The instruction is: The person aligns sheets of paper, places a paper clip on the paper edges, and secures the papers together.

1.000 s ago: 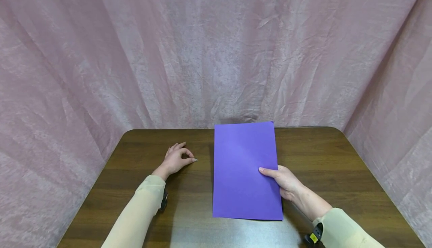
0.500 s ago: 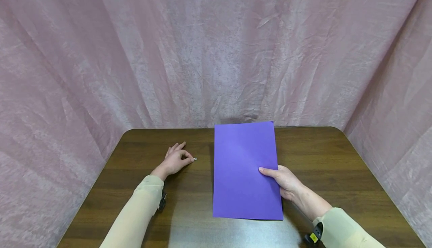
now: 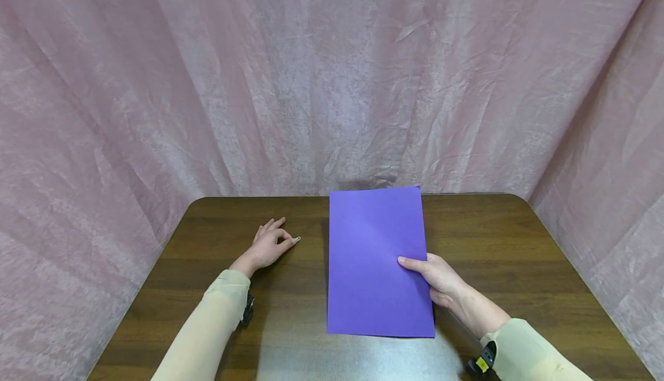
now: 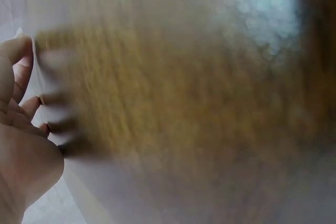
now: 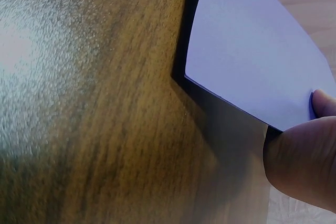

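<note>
A purple sheet of paper (image 3: 370, 300) stands long side away from me, right of the table's middle. My right hand (image 3: 443, 280) grips its right edge, thumb flat on top and the other fingers hidden beneath. In the right wrist view the paper (image 5: 252, 51) is raised, casting a shadow on the wood. To the left, my left hand (image 3: 266, 248) pinches a small pale clip (image 3: 297, 239) between thumb and index finger, with the other fingers spread. The clip is too small to show in detail. In the left wrist view, my left hand (image 4: 26, 145) shows at the left edge.
The brown wooden table (image 3: 482, 225) has rounded far corners. Pink velvety curtains (image 3: 311, 81) hang behind it and along both sides. A glare patch (image 3: 321, 363) lies on the near part of the tabletop. Each wrist wears a dark device (image 3: 482, 361).
The clip between my left fingertips has turned and shifted slightly up and to the left. My left forearm has drawn a little leftward. The right hand and paper have not moved.
</note>
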{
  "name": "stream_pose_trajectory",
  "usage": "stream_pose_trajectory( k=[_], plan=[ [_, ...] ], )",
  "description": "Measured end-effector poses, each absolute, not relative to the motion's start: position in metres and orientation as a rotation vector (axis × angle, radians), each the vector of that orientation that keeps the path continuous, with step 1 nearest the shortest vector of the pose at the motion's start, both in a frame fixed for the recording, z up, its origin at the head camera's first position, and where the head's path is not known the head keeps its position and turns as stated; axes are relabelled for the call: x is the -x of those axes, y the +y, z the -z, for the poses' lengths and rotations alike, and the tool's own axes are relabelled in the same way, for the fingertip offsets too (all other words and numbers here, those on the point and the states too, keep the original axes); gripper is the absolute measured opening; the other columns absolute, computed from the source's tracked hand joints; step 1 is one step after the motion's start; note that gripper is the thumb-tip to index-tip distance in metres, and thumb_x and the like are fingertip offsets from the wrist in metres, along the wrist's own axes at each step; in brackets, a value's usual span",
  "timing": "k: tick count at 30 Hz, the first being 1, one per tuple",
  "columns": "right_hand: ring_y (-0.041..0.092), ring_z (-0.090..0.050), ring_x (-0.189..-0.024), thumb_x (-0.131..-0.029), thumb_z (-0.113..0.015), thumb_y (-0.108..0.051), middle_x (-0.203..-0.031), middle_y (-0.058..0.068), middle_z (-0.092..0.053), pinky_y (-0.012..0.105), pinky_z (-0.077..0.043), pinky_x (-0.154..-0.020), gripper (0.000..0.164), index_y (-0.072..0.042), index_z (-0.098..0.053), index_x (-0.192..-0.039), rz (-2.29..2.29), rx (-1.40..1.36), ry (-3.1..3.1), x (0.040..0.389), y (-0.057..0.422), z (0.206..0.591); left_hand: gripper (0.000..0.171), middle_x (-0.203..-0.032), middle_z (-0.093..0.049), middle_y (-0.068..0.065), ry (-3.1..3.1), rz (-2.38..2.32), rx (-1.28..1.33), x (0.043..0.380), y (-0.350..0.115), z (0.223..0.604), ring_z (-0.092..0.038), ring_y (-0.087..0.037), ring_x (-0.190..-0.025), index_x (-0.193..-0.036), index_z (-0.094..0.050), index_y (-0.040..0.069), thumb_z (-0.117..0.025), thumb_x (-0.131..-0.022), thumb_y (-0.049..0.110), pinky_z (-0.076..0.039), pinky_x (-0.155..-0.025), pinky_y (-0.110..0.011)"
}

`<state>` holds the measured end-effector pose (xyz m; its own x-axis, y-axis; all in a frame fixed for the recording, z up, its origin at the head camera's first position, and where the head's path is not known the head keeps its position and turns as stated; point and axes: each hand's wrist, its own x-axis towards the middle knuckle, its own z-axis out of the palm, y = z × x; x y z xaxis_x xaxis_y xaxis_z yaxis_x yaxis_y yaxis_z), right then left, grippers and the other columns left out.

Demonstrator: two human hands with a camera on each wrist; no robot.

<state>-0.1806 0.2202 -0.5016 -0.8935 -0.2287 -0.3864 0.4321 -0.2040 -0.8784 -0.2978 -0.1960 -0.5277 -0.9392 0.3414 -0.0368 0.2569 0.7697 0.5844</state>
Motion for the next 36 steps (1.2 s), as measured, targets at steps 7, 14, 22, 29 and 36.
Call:
stream_pose_trajectory(
  k=[7,14,22,29,36],
  plan=[
    [0.023,-0.074,-0.086,-0.100,-0.066,-0.018,-0.094,0.007,-0.076,0.041,-0.060,-0.076,0.014,-0.009,-0.061,-0.111,2.141,-0.228,1.640,0.181,0.219,0.501,0.015,-0.160,-0.035,-0.024,2.814,-1.036,-0.458,0.298,-0.200,0.527,-0.015,-0.046,-0.152,-0.097,-0.071,0.014,-0.064,-0.103,0.026,-0.003,-0.122,-0.060],
    [0.023,-0.074,-0.085,-0.100,-0.067,-0.017,-0.093,0.007,-0.076,0.040,-0.060,-0.076,0.012,-0.009,-0.063,-0.109,2.144,-0.228,1.638,0.181,0.217,0.500,0.012,-0.153,-0.045,-0.026,2.802,-1.212,-0.407,0.297,-0.202,0.524,-0.027,-0.048,-0.148,-0.097,-0.069,0.009,-0.062,-0.101,0.019,-0.020,-0.119,-0.061],
    [0.024,-0.074,-0.086,-0.099,-0.069,-0.018,-0.093,0.008,-0.076,0.041,-0.060,-0.077,0.018,-0.007,-0.062,-0.112,2.137,-0.254,1.665,0.181,0.217,0.500,0.020,-0.155,-0.044,-0.022,2.757,-1.271,-0.435,0.294,-0.204,0.515,-0.030,-0.043,-0.147,-0.103,-0.071,0.008,-0.064,-0.103,0.027,-0.026,-0.117,-0.062],
    [0.024,-0.074,-0.084,-0.098,-0.070,-0.019,-0.092,0.008,-0.076,0.041,-0.060,-0.076,0.018,-0.008,-0.063,-0.111,2.138,-0.251,1.680,0.181,0.218,0.499,0.019,-0.153,-0.049,-0.010,2.724,-1.287,-0.437,0.288,-0.196,0.503,-0.038,-0.035,-0.145,-0.102,-0.074,0.014,-0.069,-0.100,0.033,-0.033,-0.114,-0.059],
    [0.023,-0.074,-0.082,-0.098,-0.070,-0.018,-0.090,0.007,-0.076,0.040,-0.060,-0.074,0.017,-0.008,-0.064,-0.110,2.132,-0.248,1.709,0.182,0.217,0.500,0.026,-0.148,-0.055,-0.012,2.673,-1.421,-0.440,0.282,-0.186,0.497,-0.044,-0.034,-0.141,-0.103,-0.072,0.006,-0.070,-0.100,0.032,-0.034,-0.114,-0.057]
  ],
)
